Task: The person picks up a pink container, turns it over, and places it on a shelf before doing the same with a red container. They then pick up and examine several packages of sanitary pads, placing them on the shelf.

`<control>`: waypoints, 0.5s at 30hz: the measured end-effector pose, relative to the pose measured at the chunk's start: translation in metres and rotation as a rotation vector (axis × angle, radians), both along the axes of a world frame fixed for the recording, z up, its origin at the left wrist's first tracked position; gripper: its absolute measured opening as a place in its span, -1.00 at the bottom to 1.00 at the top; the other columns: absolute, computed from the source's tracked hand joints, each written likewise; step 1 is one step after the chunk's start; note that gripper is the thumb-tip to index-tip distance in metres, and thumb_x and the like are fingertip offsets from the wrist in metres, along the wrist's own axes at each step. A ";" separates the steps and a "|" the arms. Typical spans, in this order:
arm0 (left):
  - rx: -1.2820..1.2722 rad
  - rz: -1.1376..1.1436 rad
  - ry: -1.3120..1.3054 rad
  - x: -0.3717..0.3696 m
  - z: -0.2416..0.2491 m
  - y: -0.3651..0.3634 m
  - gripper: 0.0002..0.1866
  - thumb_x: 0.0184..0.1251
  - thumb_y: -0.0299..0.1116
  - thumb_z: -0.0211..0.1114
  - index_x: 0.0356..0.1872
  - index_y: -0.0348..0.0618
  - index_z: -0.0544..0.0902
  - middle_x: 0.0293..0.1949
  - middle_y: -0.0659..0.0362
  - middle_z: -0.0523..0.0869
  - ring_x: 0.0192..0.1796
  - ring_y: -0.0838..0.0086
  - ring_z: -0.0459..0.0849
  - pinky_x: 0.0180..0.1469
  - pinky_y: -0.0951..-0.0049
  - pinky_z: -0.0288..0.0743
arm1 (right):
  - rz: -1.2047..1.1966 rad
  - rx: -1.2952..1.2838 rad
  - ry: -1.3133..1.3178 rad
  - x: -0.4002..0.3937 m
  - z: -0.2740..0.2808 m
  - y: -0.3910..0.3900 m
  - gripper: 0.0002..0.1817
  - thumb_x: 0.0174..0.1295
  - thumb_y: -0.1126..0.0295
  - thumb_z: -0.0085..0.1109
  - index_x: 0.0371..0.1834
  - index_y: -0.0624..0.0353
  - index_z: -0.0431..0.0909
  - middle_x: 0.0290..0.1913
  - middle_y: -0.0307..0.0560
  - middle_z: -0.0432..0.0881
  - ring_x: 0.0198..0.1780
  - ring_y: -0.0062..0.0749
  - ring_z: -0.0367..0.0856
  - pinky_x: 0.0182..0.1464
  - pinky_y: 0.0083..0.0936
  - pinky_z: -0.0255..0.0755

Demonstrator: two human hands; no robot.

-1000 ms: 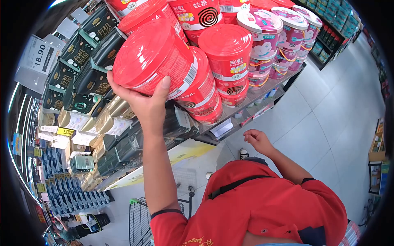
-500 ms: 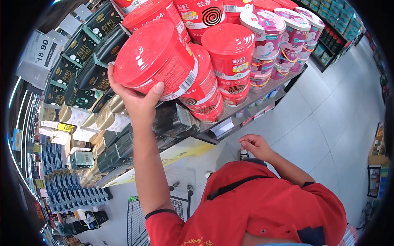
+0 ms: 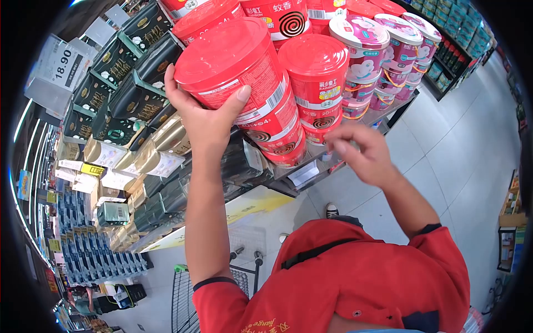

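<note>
My left hand grips the lower side of a large red tub, thumb on its label side and fingers round the far side. This tub rests tilted on top of a stack of red tubs with black coil pictures. To its right stands another stack with a red lidded tub on top. My right hand is in front of that stack's lower part, fingers loosely curled and slightly blurred; whether it touches the stack I cannot tell, and nothing shows in it.
Dark green packs and a price sign are at the left. Pink and white tubs stand right of the red ones on the shelf. A shopping cart is below, and a person is at the lower left.
My left hand and the large red tub have shifted right and slightly up, more in line over the stack. My right hand has risen from near my body towards the stacks.
</note>
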State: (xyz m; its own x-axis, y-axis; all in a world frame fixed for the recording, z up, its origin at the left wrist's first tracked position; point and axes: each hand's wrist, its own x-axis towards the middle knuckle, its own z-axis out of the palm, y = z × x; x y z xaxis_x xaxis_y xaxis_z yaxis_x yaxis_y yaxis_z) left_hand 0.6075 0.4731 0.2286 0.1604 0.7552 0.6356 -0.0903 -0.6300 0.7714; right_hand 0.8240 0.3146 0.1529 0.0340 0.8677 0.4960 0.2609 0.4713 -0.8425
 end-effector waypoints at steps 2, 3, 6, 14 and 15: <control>-0.012 -0.013 0.036 0.001 0.003 0.001 0.29 -0.13 -0.28 0.66 0.47 -0.24 -0.21 0.34 -0.12 0.25 0.35 0.20 0.36 0.37 0.18 0.31 | -0.073 0.167 -0.126 0.001 0.041 0.022 -0.72 0.29 0.40 0.17 0.03 0.27 0.56 -0.08 -0.05 0.62 -0.13 -0.47 0.58 -0.14 -0.51 0.46; -0.028 -0.023 0.071 0.001 0.004 0.002 0.31 -0.13 -0.27 0.66 0.47 -0.25 -0.23 0.35 -0.12 0.24 0.36 0.19 0.35 0.37 0.18 0.31 | -0.108 0.217 -0.189 0.001 0.058 0.032 -0.65 0.29 0.37 0.17 0.10 0.27 0.53 0.04 0.03 0.61 -0.02 -0.36 0.60 -0.05 -0.45 0.49; -0.022 -0.086 0.127 -0.006 0.003 0.013 0.34 -0.11 -0.24 0.65 0.48 -0.24 -0.30 0.38 -0.13 0.21 0.37 0.17 0.34 0.38 0.16 0.30 | -0.235 0.410 -0.380 -0.002 0.077 0.065 -0.48 0.29 0.31 0.18 0.29 0.27 0.39 0.22 0.19 0.50 0.19 -0.08 0.54 0.19 -0.32 0.42; 0.016 -0.104 0.298 -0.006 -0.004 0.003 0.54 -0.25 -0.27 0.71 0.45 -0.23 -0.53 0.39 -0.13 0.22 0.38 0.21 0.33 0.40 0.21 0.28 | -0.102 0.282 -0.374 -0.008 0.075 0.107 -0.27 0.36 0.24 0.14 0.49 0.34 0.08 0.38 0.24 0.34 0.39 -0.08 0.34 0.37 -0.33 0.25; 0.015 -0.106 0.312 -0.006 -0.004 0.004 0.56 -0.27 -0.28 0.72 0.44 -0.23 -0.55 0.39 -0.13 0.22 0.39 0.22 0.33 0.40 0.23 0.28 | -0.062 0.230 -0.355 -0.009 0.075 0.108 -0.26 0.39 0.24 0.13 0.51 0.33 0.04 0.44 0.18 0.28 0.47 -0.24 0.26 0.43 -0.38 0.18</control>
